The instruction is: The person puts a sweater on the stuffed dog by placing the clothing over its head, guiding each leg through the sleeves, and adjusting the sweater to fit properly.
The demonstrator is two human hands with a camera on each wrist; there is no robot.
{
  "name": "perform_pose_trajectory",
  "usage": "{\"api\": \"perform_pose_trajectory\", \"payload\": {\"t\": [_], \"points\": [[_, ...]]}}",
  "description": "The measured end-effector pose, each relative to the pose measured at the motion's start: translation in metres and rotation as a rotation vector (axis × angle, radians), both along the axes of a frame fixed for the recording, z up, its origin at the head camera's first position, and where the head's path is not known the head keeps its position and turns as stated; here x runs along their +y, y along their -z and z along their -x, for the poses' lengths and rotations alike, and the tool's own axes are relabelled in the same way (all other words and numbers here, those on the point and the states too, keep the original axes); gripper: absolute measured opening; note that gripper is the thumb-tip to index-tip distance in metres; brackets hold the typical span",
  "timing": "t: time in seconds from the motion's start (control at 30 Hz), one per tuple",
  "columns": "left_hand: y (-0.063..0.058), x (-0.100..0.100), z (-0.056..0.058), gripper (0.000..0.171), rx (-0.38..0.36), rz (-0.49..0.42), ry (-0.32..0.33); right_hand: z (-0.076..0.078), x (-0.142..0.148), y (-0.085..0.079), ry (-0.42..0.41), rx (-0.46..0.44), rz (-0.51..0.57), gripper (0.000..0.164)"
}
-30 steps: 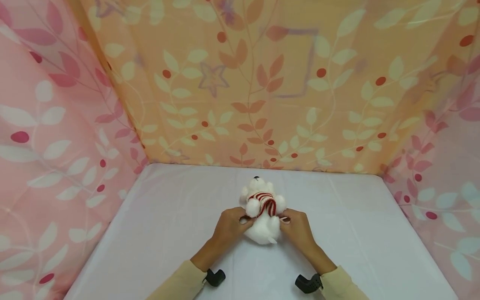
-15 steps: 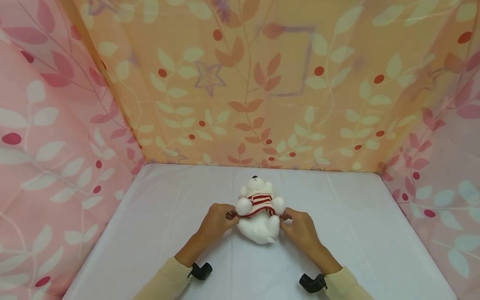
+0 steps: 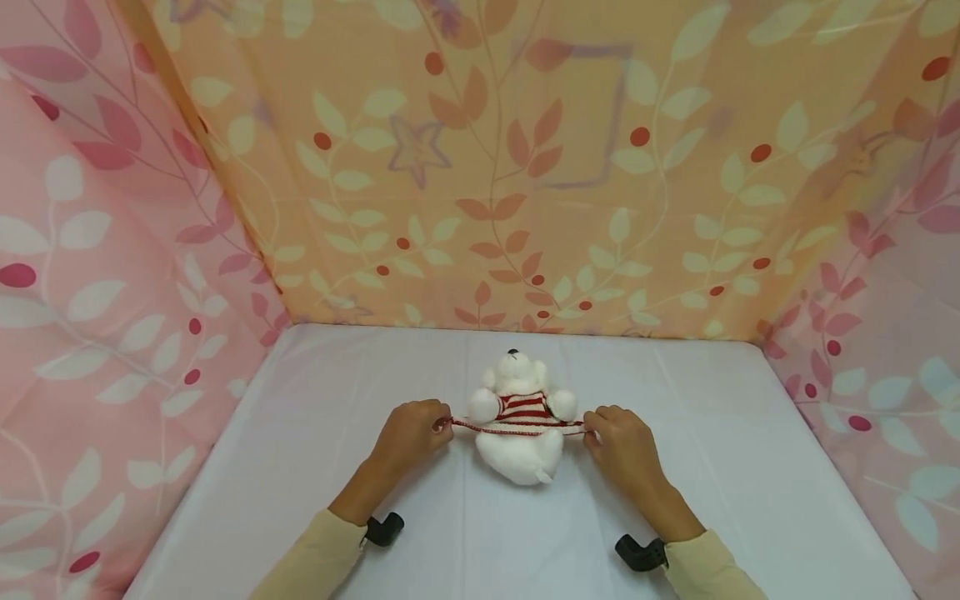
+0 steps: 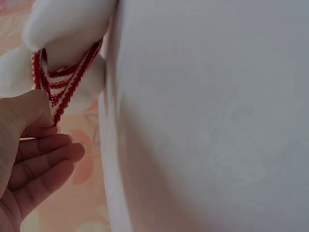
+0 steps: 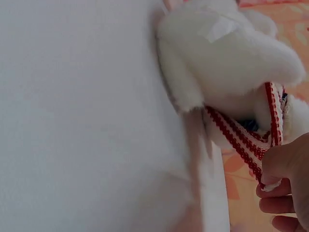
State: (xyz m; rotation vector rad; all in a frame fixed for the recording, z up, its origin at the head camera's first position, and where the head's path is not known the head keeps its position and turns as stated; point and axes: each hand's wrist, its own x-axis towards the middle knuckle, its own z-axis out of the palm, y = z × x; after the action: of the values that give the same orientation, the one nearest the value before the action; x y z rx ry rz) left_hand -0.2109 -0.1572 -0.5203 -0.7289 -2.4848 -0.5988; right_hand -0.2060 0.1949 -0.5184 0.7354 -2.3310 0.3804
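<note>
A white plush bear (image 3: 517, 458) lies on its back on the white table, head toward the far edge. It wears a red-and-white striped knitted sweater (image 3: 523, 407). My left hand (image 3: 409, 435) pinches the sweater's lower hem on one side, thumb against the index finger, and the other fingers loosely bent in the left wrist view. On the other side my right hand (image 3: 624, 446) pinches the same hem. Between the two hands the hem is stretched wide across the bear's belly. In the right wrist view the sweater (image 5: 241, 140) stands away from the bear's white body (image 5: 217, 63).
The table (image 3: 360, 367) is covered in white cloth. An orange leaf-patterned curtain (image 3: 360, 183) hangs behind it, with pink curtains at the left (image 3: 112, 333) and right (image 3: 900, 358). Black wrist devices (image 3: 386, 529) sit at both sleeves.
Both hands have moved apart, the left one leftward and the right one rightward. The sweater's hem, bunched earlier, is now pulled out straight to both sides of the bear.
</note>
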Motion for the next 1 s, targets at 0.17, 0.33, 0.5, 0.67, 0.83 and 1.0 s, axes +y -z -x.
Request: {"api": "perform_pose_trajectory", "payload": {"t": [0.17, 0.33, 0.5, 0.67, 0.83, 1.0], "points": [[0.004, 0.008, -0.004, 0.016, -0.08, 0.032, 0.04, 0.0, -0.001, 0.01, -0.069, 0.02, -0.028, 0.028], [0.002, 0.024, 0.0, 0.013, -0.342, -0.108, 0.136, -0.002, -0.008, 0.018, -0.15, -0.027, 0.024, 0.028], [-0.003, 0.031, 0.013, 0.029, -0.545, -0.329, 0.238, -0.004, -0.008, 0.015, -0.2, -0.158, 0.111, 0.021], [-0.006, 0.032, 0.018, 0.025, -0.612, -0.429, 0.259, -0.001, -0.004, 0.001, -0.199, -0.341, 0.381, 0.019], [-0.008, 0.033, 0.02, 0.022, -0.639, -0.474, 0.259, 0.004, -0.007, -0.02, -0.181, -0.362, 0.459, 0.038], [-0.007, 0.036, 0.02, 0.022, -0.653, -0.494, 0.258, 0.008, -0.015, -0.033, -0.181, -0.475, 0.366, 0.036]]}}
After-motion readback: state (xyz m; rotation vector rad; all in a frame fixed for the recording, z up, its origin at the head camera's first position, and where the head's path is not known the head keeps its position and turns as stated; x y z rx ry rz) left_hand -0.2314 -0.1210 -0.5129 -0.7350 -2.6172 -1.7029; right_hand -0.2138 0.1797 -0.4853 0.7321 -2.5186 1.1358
